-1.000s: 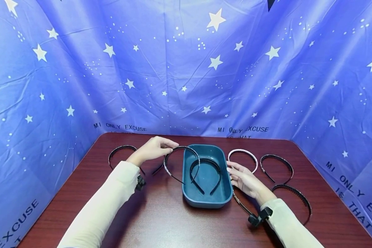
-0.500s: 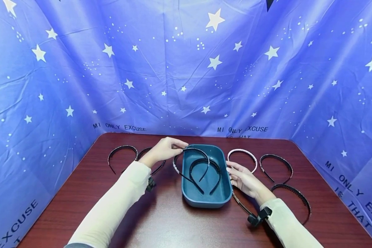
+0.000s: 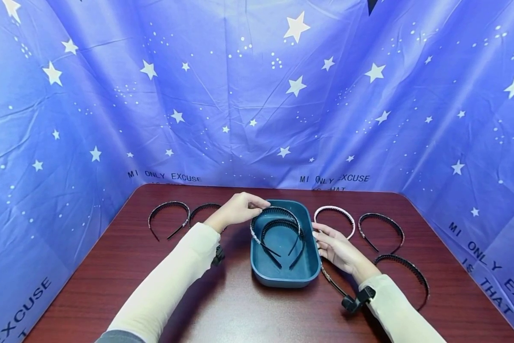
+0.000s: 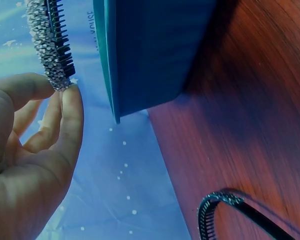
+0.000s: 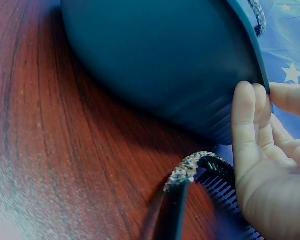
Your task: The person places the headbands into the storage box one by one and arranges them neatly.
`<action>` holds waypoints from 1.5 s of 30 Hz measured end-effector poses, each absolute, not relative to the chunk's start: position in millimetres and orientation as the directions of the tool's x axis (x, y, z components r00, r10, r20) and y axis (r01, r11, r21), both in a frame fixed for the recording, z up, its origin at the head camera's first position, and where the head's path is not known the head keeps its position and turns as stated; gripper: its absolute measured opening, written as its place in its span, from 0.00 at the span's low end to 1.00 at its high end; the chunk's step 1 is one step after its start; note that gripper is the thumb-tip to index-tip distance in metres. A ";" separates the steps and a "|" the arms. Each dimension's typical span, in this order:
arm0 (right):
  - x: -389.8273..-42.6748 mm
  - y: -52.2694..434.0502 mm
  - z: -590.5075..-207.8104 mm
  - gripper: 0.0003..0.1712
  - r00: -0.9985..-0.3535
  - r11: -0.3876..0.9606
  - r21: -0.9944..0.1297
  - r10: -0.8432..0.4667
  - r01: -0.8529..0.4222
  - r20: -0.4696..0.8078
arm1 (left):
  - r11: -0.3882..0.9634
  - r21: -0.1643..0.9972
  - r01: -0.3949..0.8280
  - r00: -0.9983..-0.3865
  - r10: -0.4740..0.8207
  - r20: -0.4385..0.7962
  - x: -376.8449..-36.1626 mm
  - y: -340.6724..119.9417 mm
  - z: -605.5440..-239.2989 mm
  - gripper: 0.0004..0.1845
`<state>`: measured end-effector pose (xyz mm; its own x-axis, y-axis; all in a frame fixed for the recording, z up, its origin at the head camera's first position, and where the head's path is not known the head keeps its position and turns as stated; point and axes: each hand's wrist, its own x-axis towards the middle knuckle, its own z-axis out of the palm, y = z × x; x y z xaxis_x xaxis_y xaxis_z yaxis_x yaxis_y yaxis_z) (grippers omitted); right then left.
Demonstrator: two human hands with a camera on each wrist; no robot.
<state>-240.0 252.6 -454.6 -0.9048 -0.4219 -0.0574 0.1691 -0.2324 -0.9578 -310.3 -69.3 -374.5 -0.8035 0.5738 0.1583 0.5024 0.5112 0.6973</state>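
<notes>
Because your left hand (image 3: 241,209) pinches the silver-glittered black headband with comb teeth (image 4: 42,45) at one small spot, thumb and fingertips closed to the band's thickness, it could pivot or slip. Its arch hangs over the dark-teal rectangular plastic bin (image 3: 286,282), legs free; you cannot tell from these views whether they touch the plain black toothed headband (image 3: 298,257) inside. If those legs meet it, the teeth may snag and shove it askew. Released too near the side wall, yours could end up propped on the rim.

Your right hand (image 3: 336,247) pinches the bin's opposite rim, thumb against fingertips; an uneven push there might skid or tilt the bin. Beneath that hand, the gold-glittered black headband (image 5: 190,167) lies on the reddish wood-grained table (image 3: 222,290), close enough that your wrist could drag it.
</notes>
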 end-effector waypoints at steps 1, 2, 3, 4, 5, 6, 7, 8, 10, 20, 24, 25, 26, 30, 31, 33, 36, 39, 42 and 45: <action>-239.9 252.5 -454.7 0.33 -0.905 -0.233 -0.958 -0.421 0.169 -0.057 | 0.508 0.697 0.506 -0.800 0.579 0.158 -311.1 -67.5 -374.8 0.15; -239.9 252.4 -454.8 0.33 -0.906 -0.233 -0.957 -0.420 0.170 -0.058 | 0.504 0.697 0.511 -0.796 0.584 0.161 -311.7 -65.9 -375.0 0.15; -239.9 252.5 -455.0 0.33 -0.906 -0.236 -0.957 -0.420 0.171 -0.058 | 0.505 0.697 0.509 -0.796 0.585 0.158 -312.4 -64.4 -375.3 0.15; -239.9 252.4 -455.2 0.32 -0.906 -0.238 -0.956 -0.420 0.172 -0.058 | 0.506 0.695 0.511 -0.795 0.586 0.157 -313.1 -63.0 -375.7 0.15; -240.0 252.3 -455.2 0.31 -0.905 -0.241 -0.955 -0.421 0.175 -0.059 | 0.507 0.692 0.513 -0.794 0.587 0.159 -313.6 -62.0 -376.2 0.15; -240.1 252.3 -455.5 0.31 -0.904 -0.242 -0.954 -0.423 0.175 -0.059 | 0.511 0.689 0.514 -0.795 0.586 0.159 -314.1 -61.0 -376.7 0.15; -240.1 252.2 -455.7 0.30 -0.904 -0.244 -0.953 -0.424 0.177 -0.059 | 0.516 0.683 0.517 -0.795 0.585 0.160 -314.5 -60.2 -377.3 0.15; -240.1 252.2 -455.8 0.29 -0.903 -0.245 -0.953 -0.425 0.176 -0.058 | 0.521 0.678 0.519 -0.796 0.584 0.161 -314.8 -59.6 -377.7 0.15; -239.9 252.3 -455.9 0.28 -0.903 -0.248 -0.953 -0.425 0.176 -0.056 | 0.528 0.670 0.523 -0.796 0.584 0.161 -315.3 -58.7 -378.4 0.15; -239.8 252.4 -454.0 0.29 -0.906 -0.237 -0.957 -0.420 0.169 -0.055 | 0.543 0.641 0.543 -0.772 0.622 0.128 -321.3 -51.3 -377.8 0.15; -239.5 252.6 -454.1 0.27 -0.904 -0.237 -0.957 -0.424 0.167 -0.053 | 0.564 0.617 0.549 -0.769 0.629 0.109 -324.5 -46.7 -377.9 0.16; -239.2 252.7 -454.1 0.27 -0.904 -0.237 -0.957 -0.425 0.166 -0.051 | 0.567 0.614 0.549 -0.769 0.631 0.105 -325.3 -45.7 -378.3 0.16; -238.9 252.7 -454.0 0.27 -0.903 -0.238 -0.957 -0.426 0.167 -0.051 | 0.572 0.612 0.545 -0.770 0.631 0.096 -325.9 -44.7 -378.9 0.16; -238.2 252.6 -453.5 0.28 -0.904 -0.233 -0.958 -0.424 0.168 -0.055 | 0.580 0.605 0.545 -0.761 0.645 0.068 -327.9 -40.6 -382.3 0.16; -238.2 252.4 -453.6 0.29 -0.905 -0.232 -0.958 -0.421 0.168 -0.057 | 0.580 0.602 0.548 -0.758 0.649 0.065 -327.9 -39.5 -383.0 0.15; -238.4 252.1 -453.7 0.30 -0.907 -0.230 -0.959 -0.416 0.168 -0.059 | 0.580 0.596 0.555 -0.751 0.658 0.058 -328.1 -37.2 -384.2 0.15; -238.4 251.7 -454.0 0.31 -0.910 -0.231 -0.959 -0.410 0.166 -0.059 | 0.582 0.594 0.555 -0.747 0.664 0.047 -328.0 -33.6 -385.0 0.15; -238.3 251.3 -454.5 0.30 -0.910 -0.233 -0.958 -0.409 0.167 -0.059 | 0.586 0.587 0.559 -0.743 0.668 0.040 -329.2 -30.6 -386.4 0.15; -238.5 251.2 -455.4 0.28 -0.911 -0.236 -0.957 -0.408 0.166 -0.057 | 0.594 0.566 0.571 -0.739 0.673 0.039 -331.3 -28.1 -387.1 0.14; -239.1 251.1 -456.0 0.28 -0.911 -0.239 -0.957 -0.409 0.167 -0.057 | 0.606 0.542 0.583 -0.737 0.674 0.039 -334.0 -26.5 -388.1 0.14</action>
<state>-239.1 251.1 -456.0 -0.9106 -0.4092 -0.0572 0.1674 -0.2388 -0.9565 -334.0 -26.5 -388.1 -0.7374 0.6744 0.0390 0.5827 0.6058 0.5417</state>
